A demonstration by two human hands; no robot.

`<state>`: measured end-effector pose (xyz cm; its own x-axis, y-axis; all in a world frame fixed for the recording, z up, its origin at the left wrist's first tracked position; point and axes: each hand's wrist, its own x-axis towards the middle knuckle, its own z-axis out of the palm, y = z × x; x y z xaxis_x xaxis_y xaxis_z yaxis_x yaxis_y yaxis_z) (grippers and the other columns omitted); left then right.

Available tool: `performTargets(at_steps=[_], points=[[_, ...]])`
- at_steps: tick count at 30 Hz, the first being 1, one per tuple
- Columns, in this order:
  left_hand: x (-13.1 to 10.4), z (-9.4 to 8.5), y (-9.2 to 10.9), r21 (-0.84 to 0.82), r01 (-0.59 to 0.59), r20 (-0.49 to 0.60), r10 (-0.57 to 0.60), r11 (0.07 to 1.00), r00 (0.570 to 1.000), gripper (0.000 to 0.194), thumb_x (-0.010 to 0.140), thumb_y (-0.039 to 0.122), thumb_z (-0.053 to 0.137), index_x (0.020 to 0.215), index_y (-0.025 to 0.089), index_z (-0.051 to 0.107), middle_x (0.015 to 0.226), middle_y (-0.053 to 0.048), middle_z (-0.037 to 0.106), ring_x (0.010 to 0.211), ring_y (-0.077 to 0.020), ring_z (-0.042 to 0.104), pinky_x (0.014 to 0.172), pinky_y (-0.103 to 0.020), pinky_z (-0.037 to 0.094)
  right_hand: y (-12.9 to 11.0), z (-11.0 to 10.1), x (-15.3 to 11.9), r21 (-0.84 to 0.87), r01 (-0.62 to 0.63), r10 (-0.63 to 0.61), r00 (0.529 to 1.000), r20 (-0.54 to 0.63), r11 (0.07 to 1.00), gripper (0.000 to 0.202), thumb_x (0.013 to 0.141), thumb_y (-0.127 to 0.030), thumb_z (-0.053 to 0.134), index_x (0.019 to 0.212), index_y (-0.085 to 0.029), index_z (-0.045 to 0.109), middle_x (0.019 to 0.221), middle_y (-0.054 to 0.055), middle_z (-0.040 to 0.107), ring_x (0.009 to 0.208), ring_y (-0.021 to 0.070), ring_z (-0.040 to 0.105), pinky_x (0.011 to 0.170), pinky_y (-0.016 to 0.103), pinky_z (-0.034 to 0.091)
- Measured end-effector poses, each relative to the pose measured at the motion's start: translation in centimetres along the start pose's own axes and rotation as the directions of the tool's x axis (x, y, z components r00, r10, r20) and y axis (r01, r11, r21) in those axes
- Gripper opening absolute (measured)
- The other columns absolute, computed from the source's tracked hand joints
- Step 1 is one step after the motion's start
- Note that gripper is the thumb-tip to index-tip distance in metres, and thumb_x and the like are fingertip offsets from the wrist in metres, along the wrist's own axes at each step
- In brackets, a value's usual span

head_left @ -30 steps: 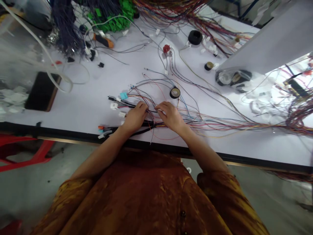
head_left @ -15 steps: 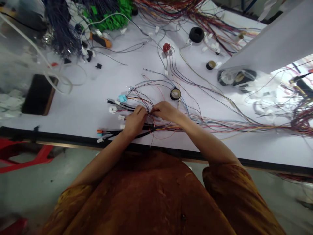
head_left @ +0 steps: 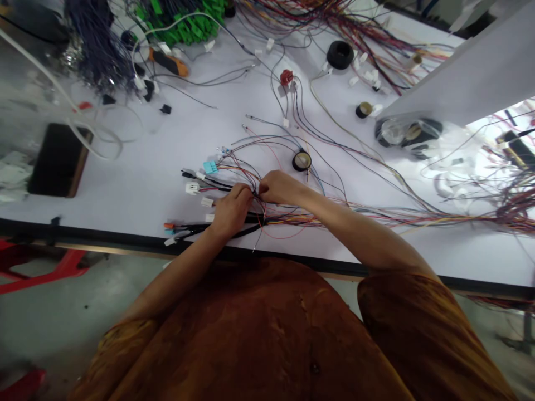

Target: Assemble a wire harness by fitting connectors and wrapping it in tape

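Note:
My left hand (head_left: 233, 209) is closed on a bundle of wires at the middle of the table. Close beside it, my right hand (head_left: 276, 188) pinches the same wire bundle (head_left: 292, 217); the fingertips of both hands nearly meet, and exactly which strands lie between them is hidden. Left of my hands fan out the bundle's ends: a light blue connector (head_left: 210, 166), a white connector (head_left: 192, 187) and an orange connector (head_left: 168, 225). A small roll of tape (head_left: 301, 161) lies just beyond my right hand.
A phone (head_left: 58, 160) lies at the left. Green connectors (head_left: 188, 25) and dark wires pile up at the back left, near orange-handled cutters (head_left: 169, 62). A black tape roll (head_left: 340, 54) and a red connector (head_left: 286, 77) lie farther back. A grey post (head_left: 455, 67) stands at the right.
My hands stay together on the wires, with only a slight shift of the fingers. My right elbow has swung a little outward. The whole view has moved slightly.

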<state>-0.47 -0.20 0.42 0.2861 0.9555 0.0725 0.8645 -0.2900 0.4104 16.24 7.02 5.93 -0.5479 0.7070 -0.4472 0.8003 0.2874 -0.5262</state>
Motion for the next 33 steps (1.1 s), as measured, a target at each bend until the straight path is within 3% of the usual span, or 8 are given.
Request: performTargets(at_steps=[4,8,16,22,27,29,31,33], points=[[0.1,0.0,-0.1,-0.017,-0.006,0.013,0.006,1.0,1.0,0.013,0.095,0.021,0.048,0.091,0.019,0.061,0.107,-0.009,0.066,0.087,-0.0209,0.064,0.06,-0.03,0.042,-1.0,1.0,-0.2,-0.214,-0.104,0.052,0.97,-0.236,0.971,0.019,0.089,-0.015,0.055,0.101,-0.015,0.07,0.096,0.015,0.073,0.084,0.0252,0.067,0.067,0.031,0.041],[0.3,-0.1,-0.3,-0.055,0.006,0.034,-0.004,0.998,0.999,0.012,0.094,0.019,0.049,0.089,0.018,0.059,0.102,-0.008,0.066,0.088,-0.0215,0.064,0.065,-0.03,0.044,-1.5,2.0,-0.4,-0.156,-0.13,0.07,0.936,-0.345,0.979,0.025,0.099,-0.023,0.043,0.109,-0.017,0.065,0.092,0.012,0.073,0.084,0.0246,0.067,0.069,0.032,0.041],[0.4,0.2,-0.9,-0.105,0.008,-0.002,-0.009,0.994,1.0,0.01,0.09,0.015,0.051,0.085,0.019,0.058,0.092,-0.008,0.064,0.084,-0.0218,0.062,0.07,-0.032,0.046,-0.7,5.9,-2.4,-0.073,0.142,-0.159,0.863,-0.48,0.987,0.028,0.1,-0.026,0.043,0.107,-0.02,0.069,0.094,0.007,0.072,0.088,0.018,0.064,0.079,0.028,0.043],[0.5,-0.1,-0.9,-0.146,-0.022,0.007,0.023,0.989,1.0,0.008,0.088,0.015,0.053,0.084,0.019,0.059,0.093,-0.008,0.063,0.087,-0.0229,0.061,0.074,-0.033,0.046,-0.5,6.4,-2.2,0.369,0.157,0.121,0.768,-0.629,0.916,0.021,0.093,-0.026,0.052,0.098,-0.021,0.072,0.097,0.003,0.074,0.089,0.0155,0.066,0.083,0.027,0.048],[0.4,-0.2,-0.9,-0.217,-0.04,-0.097,0.019,0.975,0.995,0.008,0.091,0.02,0.054,0.083,0.019,0.057,0.09,-0.006,0.062,0.087,-0.0215,0.06,0.075,-0.033,0.047,-1.1,6.1,-1.9,0.74,0.322,0.266,0.788,-0.555,0.591,0.021,0.086,-0.034,0.056,0.097,-0.019,0.067,0.086,0.001,0.069,0.076,0.0114,0.063,0.073,0.024,0.05],[0.2,-0.1,-1.0,-0.227,-0.059,-0.138,0.027,0.972,0.99,0.01,0.092,0.022,0.055,0.082,0.02,0.055,0.089,-0.006,0.061,0.087,-0.0204,0.06,0.076,-0.032,0.046,-0.3,5.9,-1.7,0.807,0.301,0.318,0.805,-0.501,0.509,0.022,0.083,-0.035,0.058,0.098,-0.019,0.062,0.074,-0.003,0.063,0.065,0.0091,0.057,0.063,0.022,0.046],[0.0,0.1,-1.0,-0.225,-0.077,-0.151,0.043,0.971,0.988,0.011,0.094,0.024,0.054,0.083,0.02,0.055,0.09,-0.005,0.061,0.088,-0.0196,0.06,0.076,-0.031,0.046,0.8,5.6,-1.4,0.799,0.178,0.312,0.854,-0.415,0.574,0.021,0.081,-0.031,0.06,0.097,-0.018,0.06,0.062,-0.008,0.053,0.054,0.0083,0.05,0.055,0.021,0.039],[-0.1,0.3,-1.1,-0.223,-0.091,-0.147,0.059,0.971,0.987,0.011,0.095,0.026,0.053,0.085,0.02,0.055,0.093,-0.006,0.062,0.09,-0.0191,0.06,0.076,-0.03,0.046,1.8,5.0,-1.4,0.675,0.049,0.254,0.904,-0.342,0.736,0.014,0.079,-0.026,0.059,0.09,-0.017,0.062,0.058,-0.008,0.051,0.054,0.0088,0.048,0.055,0.022,0.037]])
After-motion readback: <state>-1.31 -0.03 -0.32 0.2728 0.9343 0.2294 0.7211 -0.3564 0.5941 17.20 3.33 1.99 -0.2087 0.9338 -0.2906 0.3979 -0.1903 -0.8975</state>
